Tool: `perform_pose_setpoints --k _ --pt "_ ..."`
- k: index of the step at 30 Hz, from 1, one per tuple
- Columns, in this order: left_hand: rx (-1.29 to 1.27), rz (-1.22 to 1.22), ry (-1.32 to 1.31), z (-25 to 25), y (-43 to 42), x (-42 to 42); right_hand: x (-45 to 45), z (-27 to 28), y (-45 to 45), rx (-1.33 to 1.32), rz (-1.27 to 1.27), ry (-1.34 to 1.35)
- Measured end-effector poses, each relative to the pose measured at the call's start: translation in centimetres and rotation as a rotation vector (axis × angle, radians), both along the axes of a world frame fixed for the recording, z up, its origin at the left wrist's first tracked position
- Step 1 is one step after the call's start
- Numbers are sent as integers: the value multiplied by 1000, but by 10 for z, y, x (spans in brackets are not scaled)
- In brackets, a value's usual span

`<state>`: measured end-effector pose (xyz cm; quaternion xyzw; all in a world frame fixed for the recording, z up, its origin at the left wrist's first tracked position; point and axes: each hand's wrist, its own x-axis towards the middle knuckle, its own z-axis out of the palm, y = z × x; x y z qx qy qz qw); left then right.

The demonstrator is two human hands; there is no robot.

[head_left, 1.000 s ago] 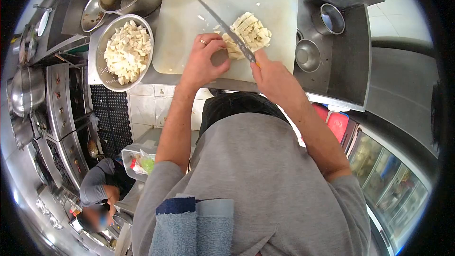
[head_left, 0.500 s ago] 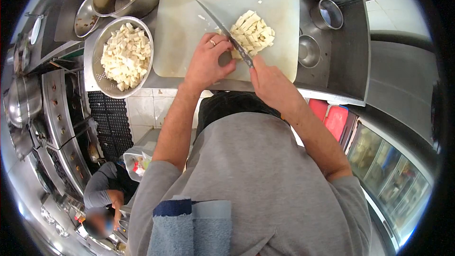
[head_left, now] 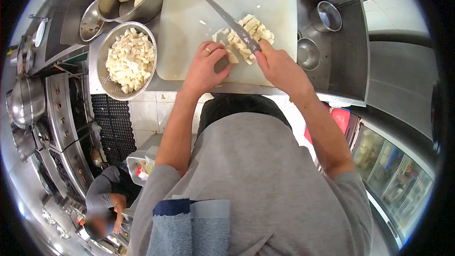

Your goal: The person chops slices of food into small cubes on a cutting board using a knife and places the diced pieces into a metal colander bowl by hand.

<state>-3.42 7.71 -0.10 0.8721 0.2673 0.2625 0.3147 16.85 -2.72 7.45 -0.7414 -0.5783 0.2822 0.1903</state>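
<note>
My right hand [head_left: 283,70] is wrapped round the handle of a large kitchen knife [head_left: 226,17]. Its blade slants up and left across a pile of chopped pale vegetable [head_left: 255,29]. Curled fingers of my left hand [head_left: 207,68] press on a piece of pale vegetable [head_left: 232,57] at the pile's near left side; the fingertips are partly hidden. All this is on a white cutting board [head_left: 182,23]. Left of the board, a metal colander [head_left: 103,77] holds a heap of pale vegetable cubes [head_left: 129,61].
A deep metal bowl [head_left: 108,5] with large peeled pieces stands at the back left, beside a smaller metal bowl [head_left: 91,24]. On the right are a metal pot [head_left: 329,16] and a small bowl [head_left: 308,54]. Another person [head_left: 106,199] is at lower left, near a bin [head_left: 138,168].
The knife has lifted and shifted slightly right with my right hand, away from my left fingers. The chopped pieces have spread a little toward me. My left hand has moved slightly down.
</note>
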Motion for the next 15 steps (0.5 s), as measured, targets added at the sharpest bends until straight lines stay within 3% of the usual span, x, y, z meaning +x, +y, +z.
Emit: perform_pose_setpoints --k 5,8,15 --pt "-117 167 9 10 -14 -12 -10 5 -12 -71 65 37" --pt "-35 185 85 -8 -10 -22 -12 2 -19 -69 62 76" --pt "17 287 77 10 -13 -1 -3 -3 -22 -64 32 120"
